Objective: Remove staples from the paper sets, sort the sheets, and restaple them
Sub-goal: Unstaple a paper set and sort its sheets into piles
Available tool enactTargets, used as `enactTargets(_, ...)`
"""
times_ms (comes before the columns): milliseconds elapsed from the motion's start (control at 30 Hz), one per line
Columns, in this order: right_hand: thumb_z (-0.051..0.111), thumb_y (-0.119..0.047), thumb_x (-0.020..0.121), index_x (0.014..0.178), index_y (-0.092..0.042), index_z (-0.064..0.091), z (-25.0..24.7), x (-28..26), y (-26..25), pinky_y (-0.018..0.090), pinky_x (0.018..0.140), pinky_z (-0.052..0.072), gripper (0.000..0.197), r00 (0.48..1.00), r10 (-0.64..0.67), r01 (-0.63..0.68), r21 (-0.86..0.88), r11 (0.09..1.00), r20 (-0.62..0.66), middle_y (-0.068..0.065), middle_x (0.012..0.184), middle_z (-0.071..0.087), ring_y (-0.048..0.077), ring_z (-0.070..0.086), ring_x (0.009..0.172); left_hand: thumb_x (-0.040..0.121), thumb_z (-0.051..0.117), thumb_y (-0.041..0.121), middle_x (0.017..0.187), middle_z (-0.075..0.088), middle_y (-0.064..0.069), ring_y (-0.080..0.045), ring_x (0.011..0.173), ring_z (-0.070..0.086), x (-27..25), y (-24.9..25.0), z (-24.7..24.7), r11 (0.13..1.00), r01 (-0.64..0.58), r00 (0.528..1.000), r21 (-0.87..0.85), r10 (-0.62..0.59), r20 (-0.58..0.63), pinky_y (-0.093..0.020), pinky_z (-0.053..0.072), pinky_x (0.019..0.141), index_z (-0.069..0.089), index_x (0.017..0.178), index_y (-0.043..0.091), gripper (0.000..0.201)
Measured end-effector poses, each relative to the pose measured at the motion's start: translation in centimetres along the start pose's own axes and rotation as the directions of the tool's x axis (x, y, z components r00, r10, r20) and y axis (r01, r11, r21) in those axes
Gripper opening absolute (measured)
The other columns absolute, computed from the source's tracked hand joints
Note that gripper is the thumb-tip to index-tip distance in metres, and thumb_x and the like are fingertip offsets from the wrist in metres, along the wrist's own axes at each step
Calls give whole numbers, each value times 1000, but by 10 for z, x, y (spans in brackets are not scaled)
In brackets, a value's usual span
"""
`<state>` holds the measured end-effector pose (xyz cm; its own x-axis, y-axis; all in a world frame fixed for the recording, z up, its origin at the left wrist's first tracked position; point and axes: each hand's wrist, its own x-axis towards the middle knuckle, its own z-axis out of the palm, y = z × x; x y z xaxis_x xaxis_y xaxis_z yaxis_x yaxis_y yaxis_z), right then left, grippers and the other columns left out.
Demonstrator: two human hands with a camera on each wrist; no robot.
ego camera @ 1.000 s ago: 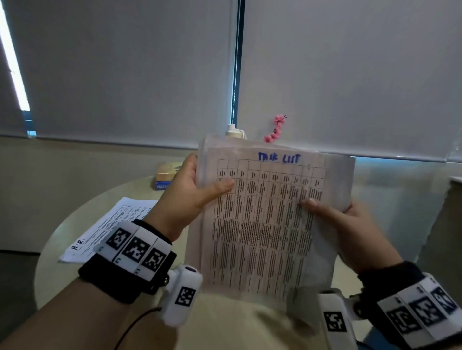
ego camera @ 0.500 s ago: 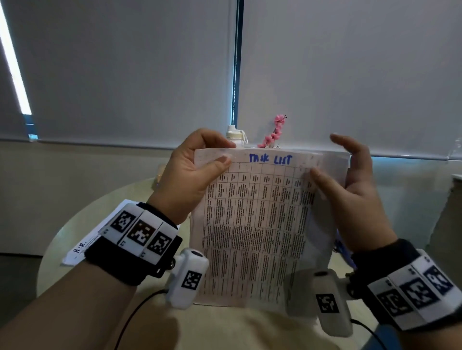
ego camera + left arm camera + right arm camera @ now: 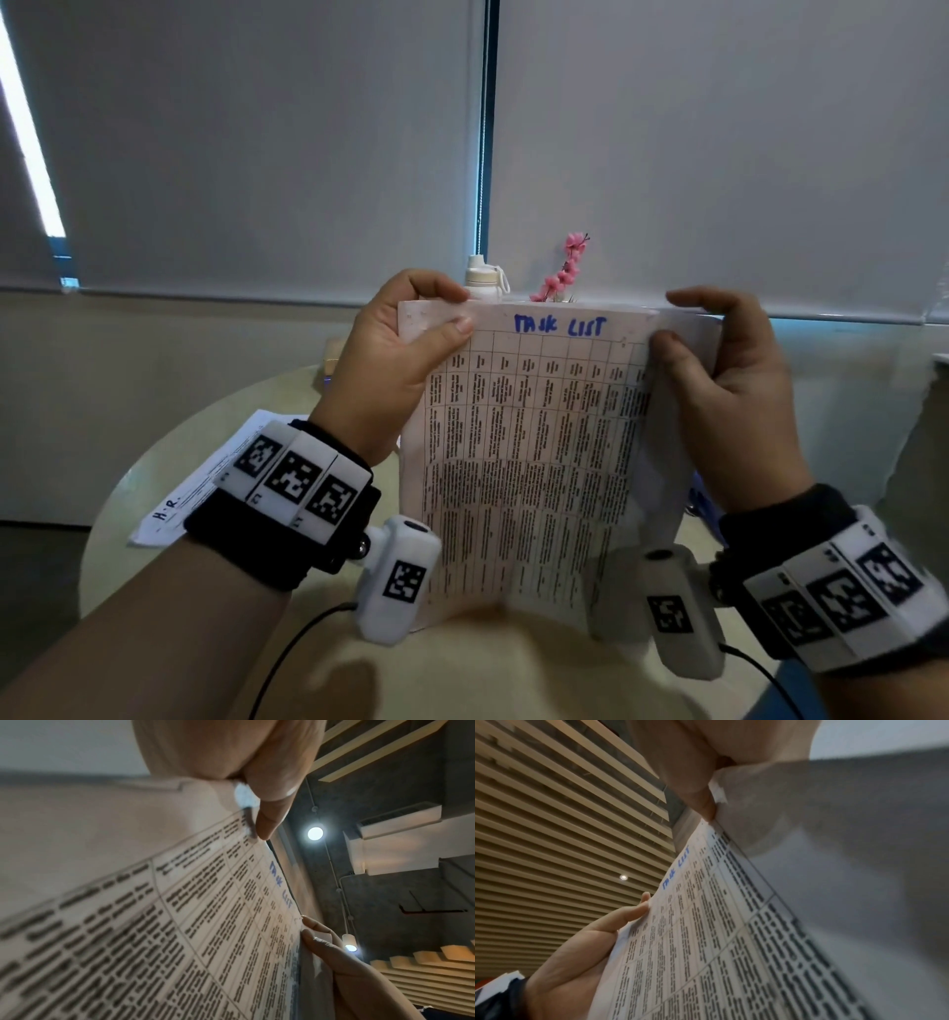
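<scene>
I hold a paper set (image 3: 534,462) headed "TASK LIST" in blue ink upright above the table, its bottom edge resting on the tabletop. My left hand (image 3: 405,354) pinches the top left corner, thumb on the front, fingers behind. My right hand (image 3: 729,380) pinches the top right corner, where a rear sheet (image 3: 662,473) fans out behind the front one. The printed table on the front sheet (image 3: 231,923) fills the left wrist view, and the same sheet (image 3: 706,943) fills the right wrist view. No staple is visible.
A second printed set marked "H.R." (image 3: 205,478) lies flat on the round beige table (image 3: 488,668) at the left. A small box (image 3: 334,354), a white bottle (image 3: 482,280) and a pink flower sprig (image 3: 565,267) stand at the table's far edge by the blinds.
Both hands slid up from the middle of the sheets to the top corners, and the set came down until its bottom edge met the table.
</scene>
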<state>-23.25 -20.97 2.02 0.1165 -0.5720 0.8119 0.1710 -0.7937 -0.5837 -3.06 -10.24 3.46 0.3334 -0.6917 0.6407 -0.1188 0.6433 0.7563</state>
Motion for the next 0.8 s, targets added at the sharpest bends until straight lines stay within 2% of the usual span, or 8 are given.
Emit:
enactTargets(100,55,-2,90,90,-33,56,0,-1,1,34,72,52,31,1000,2,-2,-8,1000,14,-4,91,61,13,59,81,91,52,-5,87,65,-8,-21,75,69,-2,-3,0,999,37,999,-4,-37,-11,-33,60,62,56,91,19,24)
enactTargets(200,54,-6,90,88,-35,57,-1,0,1,27,66,49,29,1000,-2,2,-26,1000,4,-7,88,61,10,58,78,92,52,-5,86,64,-7,-20,75,68,-1,-1,1,1000,10,1000,14,-10,-21,-32,60,62,55,90,18,24)
enactTargets(333,58,-9,91,100,-31,55,-1,-1,1,25,67,51,24,1000,8,-8,-13,1000,-1,-4,95,60,10,59,79,91,54,-4,90,64,-8,-18,76,70,-1,-2,1,999,8,1000,54,-6,-28,-31,59,62,55,95,20,25)
enactTargets(433,64,-10,85,107,-21,53,-2,-8,5,29,71,56,27,984,169,-176,153,973,56,5,100,64,14,66,85,89,57,-3,99,64,-12,-23,84,70,-5,-10,-1,997,44,998,55,-42,-44,-36,60,70,56,107,26,34)
enactTargets(500,66,-15,80,111,-11,57,-7,-14,12,39,74,57,33,930,321,-359,260,896,179,14,104,69,27,69,93,88,58,-2,102,68,-14,-26,91,71,-10,-14,-2,995,82,995,49,-80,-56,-39,60,76,57,114,17,32)
enactTargets(600,70,-21,68,108,-4,64,-11,-24,23,39,73,58,44,826,466,-549,264,793,317,15,101,72,35,69,95,90,58,3,102,74,-10,-22,96,72,-14,-19,-4,986,114,993,119,-109,-53,-33,59,80,64,112,5,23)
enactTargets(667,71,-22,65,107,-4,65,-11,-29,25,36,71,58,46,812,487,-570,256,781,323,14,100,73,32,70,94,91,58,4,100,76,-7,-19,94,73,-15,-19,-3,985,121,992,125,-116,-48,-27,58,77,68,107,6,19)
enactTargets(800,65,-12,72,102,-2,67,-10,-29,20,35,69,59,31,836,453,-537,290,792,311,15,98,73,29,71,89,90,58,3,98,76,-11,-24,93,73,-11,-18,-4,987,136,990,83,-131,-55,-34,60,77,67,107,2,19)
